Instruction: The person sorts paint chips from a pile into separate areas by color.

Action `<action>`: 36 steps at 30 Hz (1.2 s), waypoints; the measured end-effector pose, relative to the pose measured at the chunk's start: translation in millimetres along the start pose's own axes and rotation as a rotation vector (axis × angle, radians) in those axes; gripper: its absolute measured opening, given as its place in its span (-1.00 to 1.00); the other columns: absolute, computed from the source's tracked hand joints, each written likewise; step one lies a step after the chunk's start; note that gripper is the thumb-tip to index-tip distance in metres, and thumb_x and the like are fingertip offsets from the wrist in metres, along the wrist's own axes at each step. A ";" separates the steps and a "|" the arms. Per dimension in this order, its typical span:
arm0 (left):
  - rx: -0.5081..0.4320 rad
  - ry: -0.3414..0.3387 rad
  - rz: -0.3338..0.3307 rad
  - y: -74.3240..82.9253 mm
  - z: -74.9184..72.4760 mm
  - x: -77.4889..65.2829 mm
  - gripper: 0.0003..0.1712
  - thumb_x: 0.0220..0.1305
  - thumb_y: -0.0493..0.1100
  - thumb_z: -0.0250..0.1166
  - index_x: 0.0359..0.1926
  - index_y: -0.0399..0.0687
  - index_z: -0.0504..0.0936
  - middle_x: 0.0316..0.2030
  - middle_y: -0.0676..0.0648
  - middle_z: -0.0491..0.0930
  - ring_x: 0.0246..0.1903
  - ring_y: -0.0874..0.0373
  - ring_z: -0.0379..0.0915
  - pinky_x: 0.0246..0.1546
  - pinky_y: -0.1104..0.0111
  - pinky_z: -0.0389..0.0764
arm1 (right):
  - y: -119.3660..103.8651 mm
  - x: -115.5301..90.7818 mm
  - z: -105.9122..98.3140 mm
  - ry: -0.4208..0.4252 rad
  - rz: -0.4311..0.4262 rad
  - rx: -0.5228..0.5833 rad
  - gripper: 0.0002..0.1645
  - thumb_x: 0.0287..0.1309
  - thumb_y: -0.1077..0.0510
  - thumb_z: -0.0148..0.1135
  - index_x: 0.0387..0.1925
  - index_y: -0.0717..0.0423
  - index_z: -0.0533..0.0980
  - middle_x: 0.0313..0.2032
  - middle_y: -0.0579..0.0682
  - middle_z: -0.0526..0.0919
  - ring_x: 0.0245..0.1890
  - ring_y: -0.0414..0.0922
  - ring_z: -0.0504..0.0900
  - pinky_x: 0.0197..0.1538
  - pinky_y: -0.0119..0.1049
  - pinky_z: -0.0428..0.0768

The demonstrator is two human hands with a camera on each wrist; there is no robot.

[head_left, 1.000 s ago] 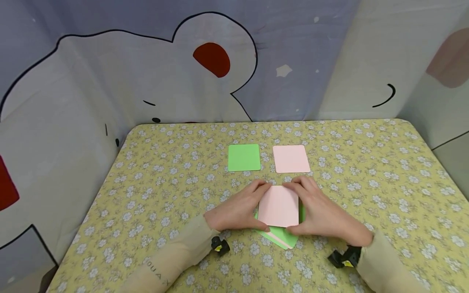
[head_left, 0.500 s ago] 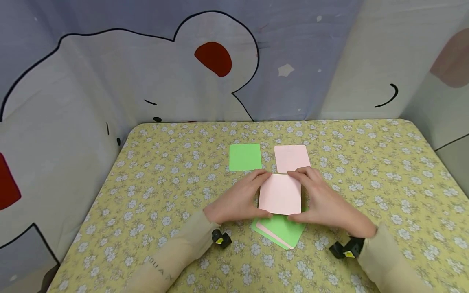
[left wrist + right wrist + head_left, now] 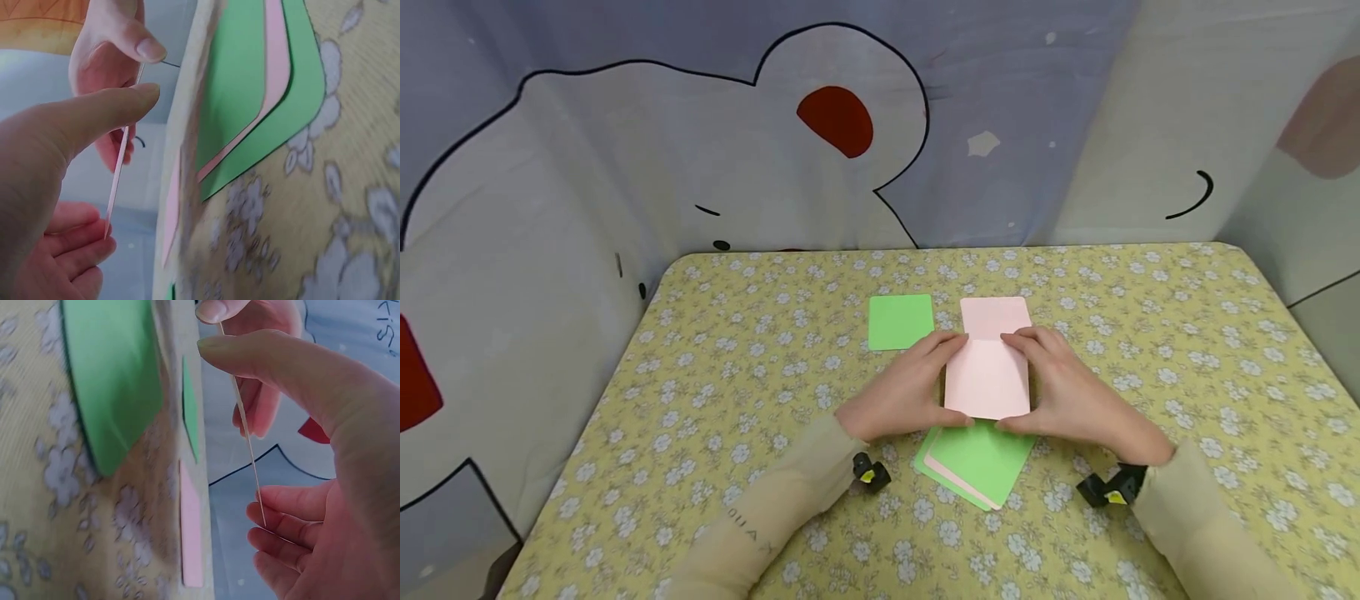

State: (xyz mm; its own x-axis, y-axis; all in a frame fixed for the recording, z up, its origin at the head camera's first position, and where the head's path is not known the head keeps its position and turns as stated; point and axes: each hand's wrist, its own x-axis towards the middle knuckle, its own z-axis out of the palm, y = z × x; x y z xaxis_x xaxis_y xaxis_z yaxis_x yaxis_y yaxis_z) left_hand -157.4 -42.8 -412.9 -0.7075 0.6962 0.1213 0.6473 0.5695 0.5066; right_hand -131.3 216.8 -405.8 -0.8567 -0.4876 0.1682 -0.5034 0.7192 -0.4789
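My left hand (image 3: 910, 387) and right hand (image 3: 1063, 387) grip a square pink card (image 3: 987, 379) between them. Thumbs pinch its near edge and fingertips its far edge. Both wrist views show the card edge-on, raised above the table. In the head view it overlaps the near part of another pink card (image 3: 996, 317) lying flat at the back. To that card's left lies a green card (image 3: 900, 322). Below the hands is a fanned pile with a green card (image 3: 981, 458) on top and pink and green edges showing under it; its far side is hidden.
A yellow floral cloth (image 3: 737, 367) covers the table. Behind it hangs a printed curtain (image 3: 985, 100), which also runs along the left and right sides. Each wrist wears a small black device (image 3: 871, 472).
Both hands have lifted the pink card off the pile and carried it away from the body and slightly right, toward the pink card at the back. More of the pile's green top shows.
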 end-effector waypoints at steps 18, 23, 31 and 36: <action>0.067 0.025 -0.007 -2.3 16.6 28.3 0.28 0.02 0.29 0.57 0.55 -0.27 0.16 0.41 -0.14 0.27 0.33 0.10 0.28 0.33 0.45 0.31 | 20.3 -3.8 -6.9 0.028 0.073 -0.009 0.31 -0.23 -0.10 0.74 0.43 0.43 0.26 0.28 0.31 0.32 0.25 0.25 0.28 0.11 0.27 0.51; 0.057 0.028 -0.009 -6.2 15.0 38.3 0.28 0.02 0.29 0.57 0.54 -0.27 0.16 0.40 -0.14 0.28 0.32 0.08 0.29 0.32 0.43 0.33 | 26.3 0.0 -9.6 0.048 0.070 -0.001 0.29 -0.18 -0.07 0.73 0.44 0.43 0.24 0.30 0.34 0.31 0.28 0.28 0.27 0.15 0.31 0.47; 0.079 0.032 -0.037 -11.4 -3.3 60.8 0.23 0.05 0.23 0.58 0.55 -0.24 0.17 0.45 -0.16 0.25 0.38 0.04 0.25 0.33 0.40 0.34 | 35.9 20.3 -21.9 0.105 0.057 -0.023 0.25 -0.18 -0.05 0.73 0.42 0.43 0.27 0.29 0.37 0.34 0.28 0.32 0.29 0.17 0.37 0.42; 0.093 0.046 -0.047 -14.4 -21.1 80.6 0.22 0.06 0.20 0.58 0.56 -0.22 0.16 0.47 -0.15 0.23 0.39 0.05 0.24 0.33 0.39 0.35 | 39.5 35.8 -38.4 0.110 0.109 -0.007 0.24 -0.11 -0.04 0.69 0.48 0.34 0.23 0.40 0.36 0.25 0.37 0.35 0.21 0.23 0.41 0.35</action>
State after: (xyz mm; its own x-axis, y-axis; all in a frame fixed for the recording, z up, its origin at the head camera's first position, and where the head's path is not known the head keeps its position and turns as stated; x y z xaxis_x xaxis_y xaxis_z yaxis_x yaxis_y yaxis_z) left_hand -229.7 -4.0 -392.4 -0.7487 0.6481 0.1394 0.6350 0.6407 0.4316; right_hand -186.2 246.8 -385.6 -0.9132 -0.3499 0.2089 -0.4073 0.7685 -0.4934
